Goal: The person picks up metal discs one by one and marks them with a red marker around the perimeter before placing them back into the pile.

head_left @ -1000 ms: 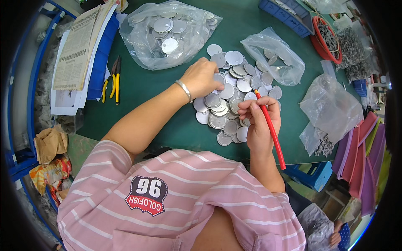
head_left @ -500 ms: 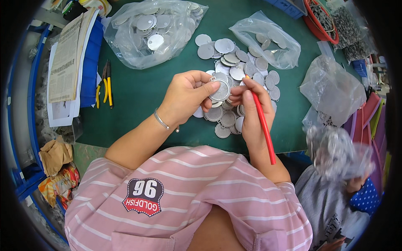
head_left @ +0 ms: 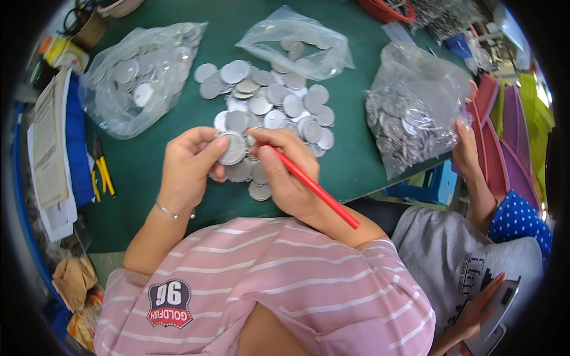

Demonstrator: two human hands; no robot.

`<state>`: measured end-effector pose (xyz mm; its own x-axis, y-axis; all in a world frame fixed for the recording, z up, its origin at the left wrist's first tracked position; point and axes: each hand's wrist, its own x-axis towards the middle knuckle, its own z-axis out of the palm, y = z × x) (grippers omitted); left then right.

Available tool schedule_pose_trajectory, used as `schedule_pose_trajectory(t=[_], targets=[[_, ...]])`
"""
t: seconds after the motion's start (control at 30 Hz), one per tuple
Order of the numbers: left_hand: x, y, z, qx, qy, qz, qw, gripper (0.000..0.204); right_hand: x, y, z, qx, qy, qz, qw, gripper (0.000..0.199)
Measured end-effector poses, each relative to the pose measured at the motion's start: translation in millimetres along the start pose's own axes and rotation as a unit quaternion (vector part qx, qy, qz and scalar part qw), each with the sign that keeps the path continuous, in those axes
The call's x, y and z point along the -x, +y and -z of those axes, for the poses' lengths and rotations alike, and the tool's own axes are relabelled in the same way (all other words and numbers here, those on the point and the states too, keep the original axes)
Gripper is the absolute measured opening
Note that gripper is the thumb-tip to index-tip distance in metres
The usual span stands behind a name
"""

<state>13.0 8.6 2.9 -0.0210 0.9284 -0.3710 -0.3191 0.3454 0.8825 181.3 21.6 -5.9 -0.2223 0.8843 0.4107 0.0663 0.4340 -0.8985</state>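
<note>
My left hand pinches a round silver-grey metal disc with a raised rim between thumb and fingers. Close on its right, my right hand grips a slim red pen-like stick, its lower end slanting down over my forearm. The stick's upper tip is at my fingertips beside the disc; whether it touches the disc I cannot tell. Beneath and beyond both hands, a loose pile of similar metal discs spreads over the green table.
Clear plastic bags of discs lie at the far left and far middle. On the right, a co-worker's hand touches a bag of small metal parts. Yellow-handled pliers and newspaper sheets are at left.
My view has shifted right, so the pile and my hands appear further left. The co-worker's bag, held off the table's edge before, now rests on the table. I still hold the disc and stick.
</note>
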Motion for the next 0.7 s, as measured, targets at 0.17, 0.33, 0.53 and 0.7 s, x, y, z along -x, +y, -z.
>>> schedule_pose_trajectory(t=[0.17,0.33,0.53,0.7], targets=[[1.2,-1.8,-1.8,-0.001,0.0,-0.01,1.0,0.015,-1.1,0.9,0.4,-0.009,0.004,0.024,1.0,0.017],[0.9,-4.0,-0.4,0.003,-0.005,-0.015,1.0,0.014,0.1,0.0,0.6,-0.02,0.011,0.024,0.999,0.019],[2.3,-2.8,-3.3,-0.004,0.001,-0.012,1.0,0.013,-0.4,-2.7,2.4,-0.086,0.039,0.015,0.995,0.02],[2.8,-0.6,-5.3,-0.007,-0.008,-0.018,1.0,0.013,-29.1,-35.1,52.8,-0.296,0.083,0.092,0.947,0.032]])
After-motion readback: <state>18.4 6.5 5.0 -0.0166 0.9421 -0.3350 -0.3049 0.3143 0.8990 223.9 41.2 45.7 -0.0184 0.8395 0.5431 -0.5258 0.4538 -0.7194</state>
